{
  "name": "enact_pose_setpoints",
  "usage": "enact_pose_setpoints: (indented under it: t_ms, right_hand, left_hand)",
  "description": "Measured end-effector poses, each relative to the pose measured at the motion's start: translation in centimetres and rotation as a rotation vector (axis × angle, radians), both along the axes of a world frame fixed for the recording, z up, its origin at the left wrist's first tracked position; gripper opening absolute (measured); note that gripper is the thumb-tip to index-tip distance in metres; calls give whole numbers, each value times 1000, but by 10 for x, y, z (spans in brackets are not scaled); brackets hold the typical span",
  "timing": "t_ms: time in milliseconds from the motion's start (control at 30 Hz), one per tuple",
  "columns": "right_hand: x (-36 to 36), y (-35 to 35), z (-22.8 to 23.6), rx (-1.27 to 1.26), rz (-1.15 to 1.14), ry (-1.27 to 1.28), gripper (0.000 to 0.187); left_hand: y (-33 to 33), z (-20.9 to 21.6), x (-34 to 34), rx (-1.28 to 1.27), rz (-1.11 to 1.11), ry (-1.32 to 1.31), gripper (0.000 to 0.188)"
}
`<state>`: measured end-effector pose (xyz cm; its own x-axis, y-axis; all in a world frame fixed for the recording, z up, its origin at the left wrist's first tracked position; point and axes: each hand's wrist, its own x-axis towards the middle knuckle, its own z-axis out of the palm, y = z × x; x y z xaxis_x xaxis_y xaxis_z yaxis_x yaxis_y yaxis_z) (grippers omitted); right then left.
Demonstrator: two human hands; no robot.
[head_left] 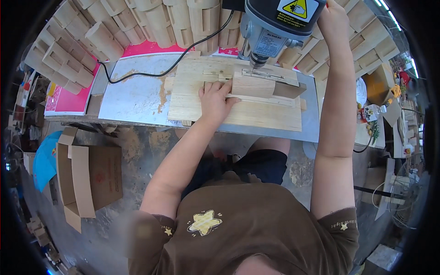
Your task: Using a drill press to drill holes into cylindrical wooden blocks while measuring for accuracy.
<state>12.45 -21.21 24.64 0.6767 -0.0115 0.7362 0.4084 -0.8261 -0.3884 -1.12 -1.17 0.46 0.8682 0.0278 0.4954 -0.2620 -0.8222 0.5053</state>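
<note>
A pale wooden block (254,84) lies lengthwise on a flat wooden board (201,68) on the bench. At its left end is my left hand (217,101), index finger against the block and thumb along its near lower edge, steadying it. Above the block stands a small drill press (282,27) with a dark motor housing and warning label. Its chuck (258,61) points down at the block's top; where the bit ends is hard to make out. My right hand (331,18) reaches up beside the housing, its fingers mostly hidden or cut off by the upper edge.
Many pale wooden pieces with cut slots (107,41) stand stacked behind the bench, on both sides. A black cable (160,74) curves across the white sheet at left. An open cardboard box (103,176) sits on the floor. A clear bottle (372,112) lies at right.
</note>
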Motion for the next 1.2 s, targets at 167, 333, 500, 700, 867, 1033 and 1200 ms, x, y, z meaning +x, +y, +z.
enact_pose_setpoints:
  t_ms: [167, 333, 500, 700, 867, 1033, 1200]
  right_hand:
    - [-43, -6, -4, 37, 49, 28, 31]
    - [-110, -1, -37, 97, 204, 43, 24]
    - [-137, 5, -88, 330, 252, 68, 13]
    - [-120, 8, -152, 301, 330, -139, 12]
    - [-106, 10, -169, 277, 373, -243, 12]
    - [-113, 3, -151, 162, 356, -262, 9]
    - [-99, 2, -55, 227, 287, -215, 17]
  left_hand:
    - [0, 1, 0, -27, 4, 28, 55]
    - [4, 0, -4, -31, 15, 44, 55]
    - [-2, 2, -1, 2, -5, 3, 54]
    - [0, 0, -1, -3, 7, -8, 53]
    - [0, 2, 1, 11, 0, 10, 54]
    - [0, 1, 2, -17, 2, -1, 53]
    - [0, -1, 0, -31, 14, 40, 55]
